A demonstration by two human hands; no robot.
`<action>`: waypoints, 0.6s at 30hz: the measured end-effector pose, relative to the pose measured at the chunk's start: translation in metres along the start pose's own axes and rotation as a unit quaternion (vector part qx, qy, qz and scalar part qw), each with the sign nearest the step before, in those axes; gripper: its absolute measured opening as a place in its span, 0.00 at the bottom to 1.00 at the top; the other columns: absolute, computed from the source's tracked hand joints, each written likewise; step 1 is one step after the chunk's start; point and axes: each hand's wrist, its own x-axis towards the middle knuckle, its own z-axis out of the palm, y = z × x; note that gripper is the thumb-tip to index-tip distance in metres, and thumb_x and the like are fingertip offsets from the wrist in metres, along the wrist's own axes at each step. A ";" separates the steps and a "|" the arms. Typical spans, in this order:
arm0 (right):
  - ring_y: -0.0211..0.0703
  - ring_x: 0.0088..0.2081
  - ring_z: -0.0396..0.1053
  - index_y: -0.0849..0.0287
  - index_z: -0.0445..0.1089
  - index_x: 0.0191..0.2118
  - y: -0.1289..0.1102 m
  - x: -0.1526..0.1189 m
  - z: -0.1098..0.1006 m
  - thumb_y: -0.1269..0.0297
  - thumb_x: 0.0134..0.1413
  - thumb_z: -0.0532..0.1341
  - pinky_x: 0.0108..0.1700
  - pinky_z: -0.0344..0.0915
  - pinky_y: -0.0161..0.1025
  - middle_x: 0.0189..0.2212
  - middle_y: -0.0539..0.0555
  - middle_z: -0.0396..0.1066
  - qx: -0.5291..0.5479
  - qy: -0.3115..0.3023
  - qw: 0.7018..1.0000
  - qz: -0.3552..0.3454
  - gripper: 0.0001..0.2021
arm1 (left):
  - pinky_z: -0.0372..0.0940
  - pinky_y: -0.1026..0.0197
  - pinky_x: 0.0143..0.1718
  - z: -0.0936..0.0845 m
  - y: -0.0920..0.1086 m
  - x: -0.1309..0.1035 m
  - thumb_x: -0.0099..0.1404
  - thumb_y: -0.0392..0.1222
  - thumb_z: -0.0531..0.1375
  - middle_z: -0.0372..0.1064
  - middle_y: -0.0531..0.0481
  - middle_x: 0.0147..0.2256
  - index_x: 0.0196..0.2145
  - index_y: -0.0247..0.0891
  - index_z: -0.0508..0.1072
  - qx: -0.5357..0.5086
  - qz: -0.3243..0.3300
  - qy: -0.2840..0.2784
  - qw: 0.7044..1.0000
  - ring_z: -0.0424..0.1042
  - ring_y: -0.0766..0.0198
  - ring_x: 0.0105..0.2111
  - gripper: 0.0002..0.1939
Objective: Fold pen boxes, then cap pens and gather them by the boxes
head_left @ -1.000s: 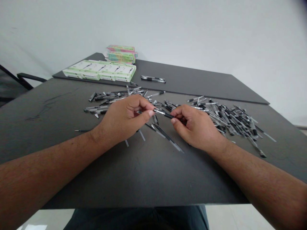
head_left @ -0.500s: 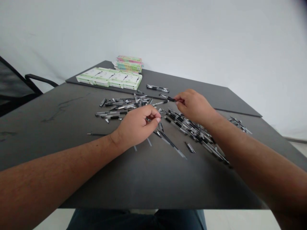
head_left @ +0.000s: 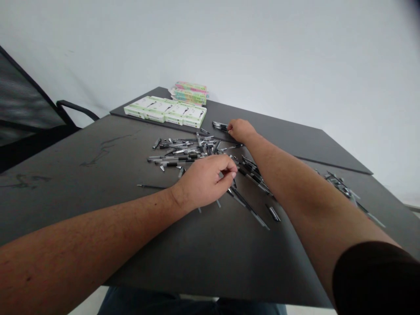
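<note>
My left hand [head_left: 210,179] hovers over the pile of pen parts [head_left: 183,153], its thumb and forefinger pinched; whatever lies between them is too small to make out. My right hand [head_left: 241,130] reaches to the raised back panel, its fingers closed at the right end of a small group of pens [head_left: 219,126]; what they grip is hidden. Under my right forearm lie more black-gripped pens [head_left: 256,175]. A loose pen cap [head_left: 273,213] and thin refills [head_left: 251,209] rest nearer the front edge.
White-green boxes [head_left: 166,110] line the back left of the dark table [head_left: 197,258], with a stack of coloured boxes [head_left: 190,92] behind. More pen parts [head_left: 344,186] lie at the right. A black chair [head_left: 36,100] stands at the left.
My right hand has moved back and left to the pens on the rear panel. The black-tipped piece it held is no longer visible. The whole view has shifted slightly; my left hand stays pinched.
</note>
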 end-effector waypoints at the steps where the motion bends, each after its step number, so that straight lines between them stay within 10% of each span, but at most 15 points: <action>1: 0.57 0.60 0.81 0.55 0.77 0.68 0.000 0.003 0.001 0.53 0.78 0.71 0.61 0.82 0.59 0.67 0.62 0.78 -0.001 0.004 1.000 0.001 0.22 | 0.73 0.57 0.40 0.000 0.000 0.000 0.74 0.32 0.63 0.83 0.51 0.38 0.41 0.42 0.79 -0.001 0.001 -0.003 1.000 0.81 0.60 0.36 0.07; 11: 0.60 0.64 0.77 0.63 0.82 0.61 -0.003 0.000 0.003 0.65 0.78 0.68 0.70 0.73 0.57 0.64 0.69 0.80 0.029 0.053 0.998 0.014 0.13 | 0.73 0.57 0.41 -0.002 0.002 0.000 0.74 0.31 0.62 0.82 0.51 0.37 0.40 0.42 0.78 -0.003 0.020 -0.006 1.000 0.79 0.61 0.35 0.07; 18: 0.60 0.62 0.76 0.63 0.82 0.60 0.001 -0.051 -0.027 0.69 0.75 0.65 0.69 0.70 0.55 0.60 0.70 0.81 0.073 0.114 0.991 -0.017 0.14 | 0.72 0.57 0.41 -0.003 0.000 0.001 0.74 0.33 0.62 0.83 0.51 0.37 0.40 0.42 0.79 0.001 0.009 -0.007 1.000 0.80 0.60 0.36 0.06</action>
